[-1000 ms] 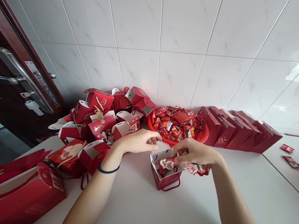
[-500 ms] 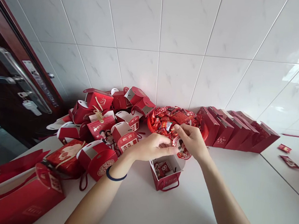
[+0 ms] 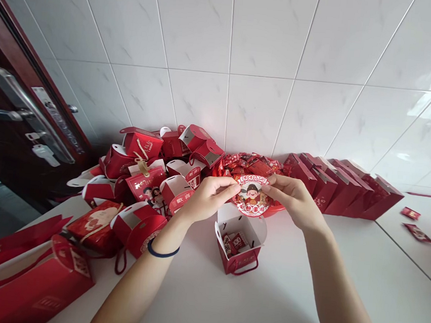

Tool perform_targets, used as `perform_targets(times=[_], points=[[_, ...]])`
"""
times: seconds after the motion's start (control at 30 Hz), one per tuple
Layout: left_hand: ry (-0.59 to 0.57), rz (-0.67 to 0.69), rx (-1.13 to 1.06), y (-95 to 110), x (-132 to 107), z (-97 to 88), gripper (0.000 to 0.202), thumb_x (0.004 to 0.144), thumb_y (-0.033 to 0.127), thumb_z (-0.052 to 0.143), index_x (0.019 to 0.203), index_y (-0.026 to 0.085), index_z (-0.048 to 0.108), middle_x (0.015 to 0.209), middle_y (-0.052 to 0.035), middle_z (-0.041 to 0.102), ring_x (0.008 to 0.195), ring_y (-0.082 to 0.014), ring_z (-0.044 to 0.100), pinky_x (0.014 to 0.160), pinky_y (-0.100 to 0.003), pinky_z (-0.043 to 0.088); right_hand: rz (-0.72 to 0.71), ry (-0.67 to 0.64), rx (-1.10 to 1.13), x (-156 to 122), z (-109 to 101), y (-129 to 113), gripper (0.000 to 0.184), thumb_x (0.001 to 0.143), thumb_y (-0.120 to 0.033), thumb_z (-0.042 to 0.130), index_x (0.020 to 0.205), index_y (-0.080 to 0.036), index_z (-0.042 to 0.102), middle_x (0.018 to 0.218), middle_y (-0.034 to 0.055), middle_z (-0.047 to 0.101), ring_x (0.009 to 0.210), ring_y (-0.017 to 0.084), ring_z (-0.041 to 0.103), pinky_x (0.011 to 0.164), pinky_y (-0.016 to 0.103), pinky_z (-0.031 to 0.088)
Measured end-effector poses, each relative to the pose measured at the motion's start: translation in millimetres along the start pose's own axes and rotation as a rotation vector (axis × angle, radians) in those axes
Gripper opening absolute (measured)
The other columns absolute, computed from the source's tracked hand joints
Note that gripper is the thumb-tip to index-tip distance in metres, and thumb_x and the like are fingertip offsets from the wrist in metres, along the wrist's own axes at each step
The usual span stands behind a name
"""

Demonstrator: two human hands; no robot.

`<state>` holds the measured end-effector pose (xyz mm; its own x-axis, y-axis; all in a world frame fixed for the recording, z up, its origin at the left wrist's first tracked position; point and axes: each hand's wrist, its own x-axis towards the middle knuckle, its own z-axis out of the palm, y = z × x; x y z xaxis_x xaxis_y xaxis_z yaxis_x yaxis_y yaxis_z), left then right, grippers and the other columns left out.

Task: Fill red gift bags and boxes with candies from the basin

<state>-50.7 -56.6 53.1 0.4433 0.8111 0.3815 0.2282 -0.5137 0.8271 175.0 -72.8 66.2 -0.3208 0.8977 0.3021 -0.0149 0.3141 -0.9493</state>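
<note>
My left hand (image 3: pixel 212 198) and my right hand (image 3: pixel 292 197) pinch opposite sides of a round, flat red-and-white disc (image 3: pixel 252 196) printed with a cartoon figure. Whether it is a card or a packet I cannot tell. Behind it, partly covered by the disc and my right hand, a red basin (image 3: pixel 276 208) is heaped with red-wrapped candies (image 3: pixel 257 165). Below my hands stands a small red gift box (image 3: pixel 242 259) with its top flaps up and a dark red cord handle at the front. Several red candies (image 3: pixel 237 241) lie inside it.
To the left is a pile of red gift boxes (image 3: pixel 138 230), with a larger red bag (image 3: pixel 31 286) nearer me. A row of dark red boxes (image 3: pixel 344 191) leans along the tiled wall at right. Loose packets (image 3: pixel 417 233) lie at far right. A door handle (image 3: pixel 29 113) is at left.
The disc has come up from beside the basin and now faces me, stretched between both hands. My right hand has moved right, my left slightly up. The small box has stayed in place.
</note>
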Motion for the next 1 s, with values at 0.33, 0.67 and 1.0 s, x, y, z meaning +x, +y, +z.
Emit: perform_targets(times=[0.33, 0.67, 1.0], points=[[0.003, 0.057, 0.010, 1.7, -1.8, -2.3, 0.038, 0.096, 0.048, 0.055, 0.076, 0.016, 0.061, 0.071, -0.0003, 0.052, 0.068, -0.0145, 0.048, 0.061, -0.025, 0.039, -0.046, -0.070, 0.007, -1.7, -4.0, -2.1, 0.035, 0.085, -0.049, 0.074, 0.071, -0.018, 0.064, 0.066, -0.0020, 0.056, 0.062, 0.011, 0.048, 0.061, 0.026, 0.042], [-0.012, 0.074, 0.033, 1.9, -0.7, -2.9, 0.041, 0.098, 0.048, 0.051, 0.072, 0.017, 0.054, 0.067, 0.0025, 0.040, 0.064, -0.0120, 0.037, 0.058, -0.024, 0.032, 0.014, -0.122, 0.035, -2.2, -8.2, 0.7, 0.032, 0.084, -0.047, 0.076, 0.077, -0.017, 0.067, 0.072, 0.0002, 0.063, 0.067, 0.013, 0.056, 0.066, 0.028, 0.048], [-0.100, 0.006, 0.018, 8.9, -3.5, -5.4, 0.043, 0.090, 0.049, 0.062, 0.065, 0.017, 0.050, 0.066, 0.0026, 0.041, 0.064, -0.0113, 0.038, 0.055, -0.023, 0.033, 0.016, -0.006, 0.043, -0.5, -6.2, 0.6, 0.039, 0.076, -0.054, 0.081, 0.074, -0.018, 0.068, 0.073, 0.0020, 0.066, 0.066, 0.014, 0.058, 0.064, 0.028, 0.048]])
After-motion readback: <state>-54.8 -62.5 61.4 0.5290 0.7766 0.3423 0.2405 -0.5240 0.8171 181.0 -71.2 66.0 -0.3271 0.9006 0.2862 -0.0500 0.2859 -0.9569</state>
